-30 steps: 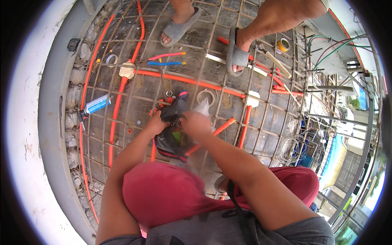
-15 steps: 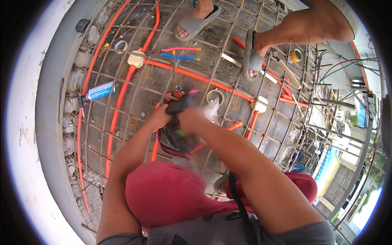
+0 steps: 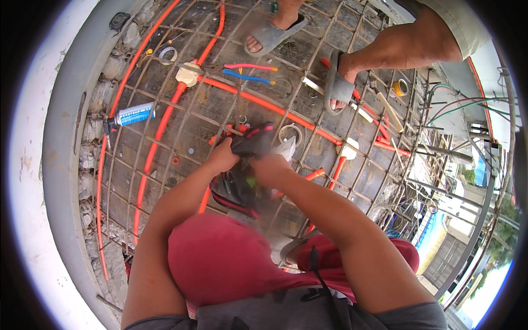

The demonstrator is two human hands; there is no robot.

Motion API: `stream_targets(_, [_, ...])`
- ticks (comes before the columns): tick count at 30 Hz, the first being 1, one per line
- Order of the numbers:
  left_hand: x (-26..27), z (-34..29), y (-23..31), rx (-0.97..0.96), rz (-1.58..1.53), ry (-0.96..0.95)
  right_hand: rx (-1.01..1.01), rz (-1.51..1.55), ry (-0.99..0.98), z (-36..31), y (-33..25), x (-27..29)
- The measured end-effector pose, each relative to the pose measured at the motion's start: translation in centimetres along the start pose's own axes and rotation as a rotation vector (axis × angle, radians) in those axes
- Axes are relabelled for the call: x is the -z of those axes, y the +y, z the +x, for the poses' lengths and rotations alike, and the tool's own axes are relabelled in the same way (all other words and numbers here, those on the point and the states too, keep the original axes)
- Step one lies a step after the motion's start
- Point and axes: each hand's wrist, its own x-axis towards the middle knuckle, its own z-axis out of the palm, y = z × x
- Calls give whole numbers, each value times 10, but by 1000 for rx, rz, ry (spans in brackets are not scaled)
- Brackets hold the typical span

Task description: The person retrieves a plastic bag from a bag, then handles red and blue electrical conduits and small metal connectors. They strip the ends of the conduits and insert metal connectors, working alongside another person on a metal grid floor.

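Note:
A black bag with pinkish-red trim (image 3: pixel 233 193) lies in front of my knees on the rebar grid, its flap raised at the far side. Its far left edge is gripped by my left hand (image 3: pixel 222 156), thumb toward the opening. Over the opening is my right hand (image 3: pixel 271 169), blurred, its fingers hidden at the bag. A bit of bright green shows inside, below that hand. Just beyond the right hand sits a whitish plastic bag (image 3: pixel 286 148), next to a roll of tape (image 3: pixel 290 134). Short orange conduit pieces (image 3: pixel 224 132) lie behind the flap.
Orange conduits (image 3: pixel 264 103) run under the rebar between taped junction boxes (image 3: pixel 188 74). Blue-handled and red-handled pliers (image 3: pixel 250 77) lie ahead. A blue spray can (image 3: pixel 135 114) rests at left. Another person's sandalled feet (image 3: pixel 338 88) stand at the far right. The slab edge drops away rightward.
The view has shifted slightly. Both hands stay at the black bag, the right one still blurred over its opening. The other person's feet hold their place on the grid.

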Motion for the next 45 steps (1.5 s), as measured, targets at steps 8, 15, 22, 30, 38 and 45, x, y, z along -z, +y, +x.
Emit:
stream_targets(8, [-14, 13, -2, 96, -168, 46, -36, 77, -54, -10, 8, 4])
stream_targets(15, [-13, 10, 1, -93, -34, 136, -49, 102, -44, -5, 11, -6])
stream_targets(22, [15, 13, 27, -152, 36, 31, -49, 122, -14, 9, 17, -9])
stream_targets(30, [18, 14, 13, -140, 16, -17, -62, 274, 171, 14, 1, -5])
stream_targets(38, [17, 21, 5, -37, -93, -55, -54, 69, 58, 34, 7, 1])
stream_targets(45, [16, 9, 25, -146, 102, 104, -48, 61, 87, 33, 11, 2])
